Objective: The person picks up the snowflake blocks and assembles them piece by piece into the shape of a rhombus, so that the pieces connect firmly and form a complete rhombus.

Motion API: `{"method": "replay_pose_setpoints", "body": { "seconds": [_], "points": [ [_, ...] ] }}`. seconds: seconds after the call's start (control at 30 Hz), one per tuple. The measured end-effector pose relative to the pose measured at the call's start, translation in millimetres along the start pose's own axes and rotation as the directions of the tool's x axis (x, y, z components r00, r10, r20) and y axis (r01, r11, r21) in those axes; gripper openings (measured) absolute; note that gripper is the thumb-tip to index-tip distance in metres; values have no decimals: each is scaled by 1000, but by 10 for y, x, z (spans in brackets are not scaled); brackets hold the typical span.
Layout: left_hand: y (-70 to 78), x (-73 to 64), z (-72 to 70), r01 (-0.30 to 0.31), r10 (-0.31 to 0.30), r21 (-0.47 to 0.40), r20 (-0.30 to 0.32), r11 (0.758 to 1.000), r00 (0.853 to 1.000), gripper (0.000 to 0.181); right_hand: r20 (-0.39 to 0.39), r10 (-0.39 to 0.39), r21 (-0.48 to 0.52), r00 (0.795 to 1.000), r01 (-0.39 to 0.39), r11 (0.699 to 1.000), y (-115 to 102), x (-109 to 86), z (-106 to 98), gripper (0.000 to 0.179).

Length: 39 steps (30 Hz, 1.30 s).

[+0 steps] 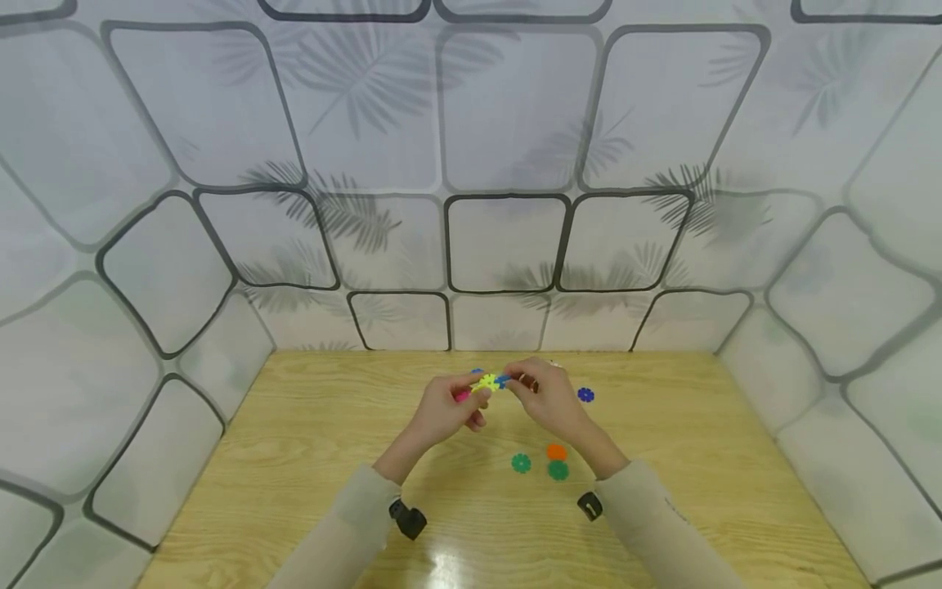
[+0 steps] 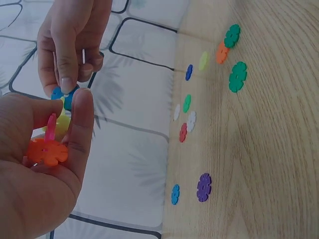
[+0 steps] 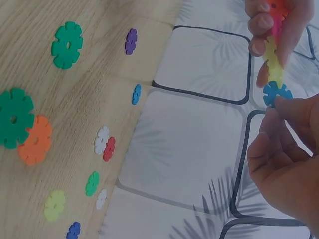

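My left hand [image 1: 445,406] holds a short chain of notched plastic snowflake discs above the table. In the left wrist view an orange disc [image 2: 50,152] and a pink disc [image 2: 50,129] sit in its palm. Yellow discs [image 3: 270,54] continue the chain past the left fingertips. Between thumb and finger, my right hand [image 1: 550,398] pinches a blue snowflake disc [image 3: 277,93] against the outer yellow one. The two meet at their edges; how deep the slots engage cannot be told.
Loose discs lie on the wooden table [image 1: 294,491]: two green ones [image 1: 521,463], an orange one [image 1: 556,451] partly under green, and a dark blue one [image 1: 585,394]. Farther back are purple [image 2: 204,187], white [image 2: 191,121], red [image 2: 183,132] and yellow discs [image 3: 55,204]. Patterned walls enclose the table.
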<state>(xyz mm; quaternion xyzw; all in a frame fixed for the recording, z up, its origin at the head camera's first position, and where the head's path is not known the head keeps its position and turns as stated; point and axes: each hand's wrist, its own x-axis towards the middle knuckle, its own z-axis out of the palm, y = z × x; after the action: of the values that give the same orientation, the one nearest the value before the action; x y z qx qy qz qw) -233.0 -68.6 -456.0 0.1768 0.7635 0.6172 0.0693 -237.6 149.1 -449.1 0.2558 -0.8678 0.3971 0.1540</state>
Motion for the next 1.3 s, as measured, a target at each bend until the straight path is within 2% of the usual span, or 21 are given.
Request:
{"method": "replay_pose_setpoints", "body": {
  "seconds": [0.17, 0.37, 0.5, 0.77, 0.93, 1.3],
  "points": [
    [-20, 1, 12, -29, 29, -2, -1, 1000, 1000, 44, -34, -18, -14, 999, 18, 1000, 6, 1, 64, 11],
    [-11, 9, 13, -42, 42, -31, 7, 999, 999, 44, -55, -17, 19, 998, 18, 1000, -38, 7, 58, 15],
    [-14, 10, -12, -39, 39, 2, 15, 999, 999, 46, -33, -7, 27, 999, 8, 1000, -58, -2, 30, 15],
    [-18, 6, -27, 15, -17, 28, 62, 999, 998, 51, 27, -2, 50, 1000, 1, 999, -43, -28, 8, 10],
    [15, 8, -7, -1, -5, 99, 68, 995, 998, 47, 45, -7, 71, 999, 4, 997, -41, -33, 13, 12],
    [10, 2, -7, -31, 25, 95, 72, 995, 997, 31, 26, 1, 80, 1000, -3, 997, -42, -53, -29, 10]
  ]
}}
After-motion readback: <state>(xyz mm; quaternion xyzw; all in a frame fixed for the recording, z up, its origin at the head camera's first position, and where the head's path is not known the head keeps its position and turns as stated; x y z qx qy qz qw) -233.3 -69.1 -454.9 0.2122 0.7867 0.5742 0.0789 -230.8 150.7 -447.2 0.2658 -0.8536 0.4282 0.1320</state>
